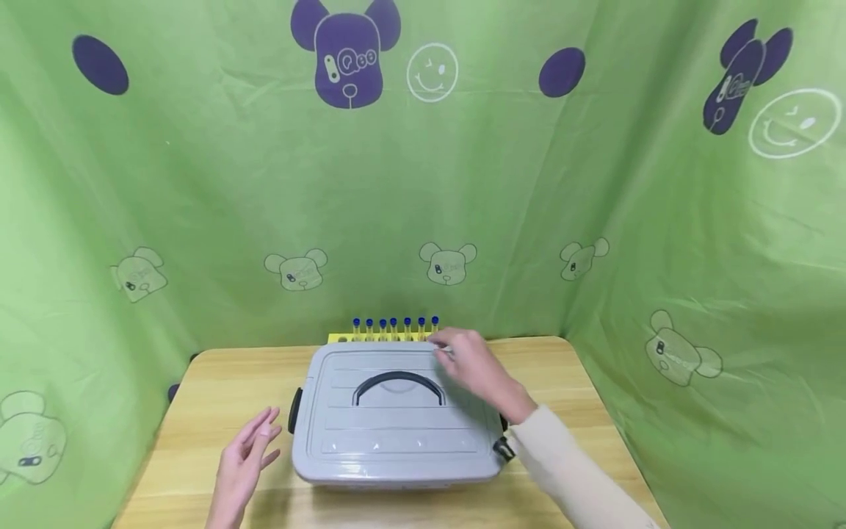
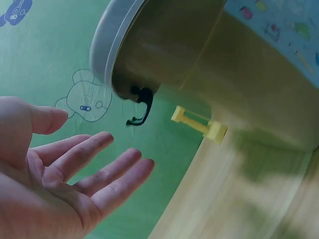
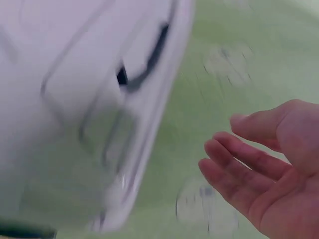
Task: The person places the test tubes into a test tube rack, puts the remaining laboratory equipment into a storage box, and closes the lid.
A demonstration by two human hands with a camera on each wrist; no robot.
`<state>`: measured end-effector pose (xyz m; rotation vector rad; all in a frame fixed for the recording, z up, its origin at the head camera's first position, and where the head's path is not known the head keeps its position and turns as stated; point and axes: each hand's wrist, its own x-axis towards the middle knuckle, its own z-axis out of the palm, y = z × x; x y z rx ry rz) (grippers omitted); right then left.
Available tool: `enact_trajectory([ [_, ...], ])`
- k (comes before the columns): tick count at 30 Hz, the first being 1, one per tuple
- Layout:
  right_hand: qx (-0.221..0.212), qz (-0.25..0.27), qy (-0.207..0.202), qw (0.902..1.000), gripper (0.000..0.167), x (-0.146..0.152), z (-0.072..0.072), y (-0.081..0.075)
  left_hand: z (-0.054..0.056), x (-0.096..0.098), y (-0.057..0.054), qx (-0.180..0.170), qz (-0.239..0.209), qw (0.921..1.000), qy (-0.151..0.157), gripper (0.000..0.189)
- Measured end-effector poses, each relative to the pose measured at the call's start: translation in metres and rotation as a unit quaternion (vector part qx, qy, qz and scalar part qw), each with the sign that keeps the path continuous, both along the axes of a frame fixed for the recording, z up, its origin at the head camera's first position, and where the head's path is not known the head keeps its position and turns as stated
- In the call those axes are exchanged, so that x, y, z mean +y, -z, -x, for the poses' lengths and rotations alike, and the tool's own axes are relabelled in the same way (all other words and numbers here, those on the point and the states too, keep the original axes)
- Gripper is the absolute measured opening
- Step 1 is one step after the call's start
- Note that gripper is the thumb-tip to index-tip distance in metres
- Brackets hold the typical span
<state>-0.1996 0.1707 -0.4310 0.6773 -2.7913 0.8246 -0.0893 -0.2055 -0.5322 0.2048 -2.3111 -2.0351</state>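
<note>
A grey lidded storage box (image 1: pixel 396 430) with a black carrying handle (image 1: pixel 399 376) stands on the table. My left hand (image 1: pixel 241 466) is just off the box's left side, apart from it. In the left wrist view, its fingers (image 2: pixel 107 177) are spread loosely with nothing in them, below a black side latch (image 2: pixel 144 107). Over the lid's back right part reaches my right hand (image 1: pixel 472 367), close to the rightmost blue-capped tube (image 1: pixel 435 323). The right wrist view shows those fingers (image 3: pixel 234 169) loosely bent, holding nothing. The lid there is blurred.
A yellow rack (image 1: pixel 340 338) with several blue-capped tubes stands behind the box, its lower part hidden. The wooden table (image 1: pixel 244 375) ends against green curtains (image 1: pixel 396 191) at the back and sides. A black latch (image 1: pixel 295 410) sits on the box's left side.
</note>
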Motion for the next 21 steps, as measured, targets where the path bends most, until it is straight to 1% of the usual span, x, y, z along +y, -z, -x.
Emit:
enact_trajectory([
  [2, 0.009, 0.034, 0.029, 0.999, 0.027, 0.02, -0.002, -0.001, 0.004, -0.004, -0.001, 0.005, 0.001, 1.0, 0.0, 0.05],
  [4, 0.018, 0.059, 0.054, 0.9966, 0.029, 0.039, -0.004, 0.003, 0.008, -0.007, -0.001, 0.008, -0.002, 1.0, -0.002, 0.051],
  [6, 0.022, 0.09, 0.075, 0.9928, 0.033, 0.057, -0.006, 0.012, 0.013, -0.009, -0.001, 0.011, -0.009, 0.9999, -0.003, 0.053],
  [8, 0.015, 0.123, 0.101, 0.9872, 0.038, 0.073, -0.011, 0.023, 0.019, -0.011, 0.0, 0.011, -0.024, 0.9996, 0.004, 0.057],
  [12, 0.002, 0.182, 0.156, 0.9707, 0.047, 0.098, -0.024, 0.054, 0.029, -0.009, 0.002, 0.003, -0.072, 0.9969, 0.031, 0.064],
  [15, -0.015, 0.216, 0.193, 0.957, 0.053, 0.107, -0.036, 0.078, 0.035, -0.005, 0.005, -0.008, -0.108, 0.9924, 0.058, 0.066],
  [18, -0.049, 0.246, 0.222, 0.9423, 0.059, 0.109, -0.047, 0.095, 0.039, 0.0, 0.008, -0.019, -0.134, 0.9873, 0.083, 0.067],
  [21, -0.1, 0.278, 0.237, 0.9255, 0.066, 0.105, -0.056, 0.106, 0.041, 0.004, 0.012, -0.031, -0.158, 0.9824, 0.094, 0.069],
])
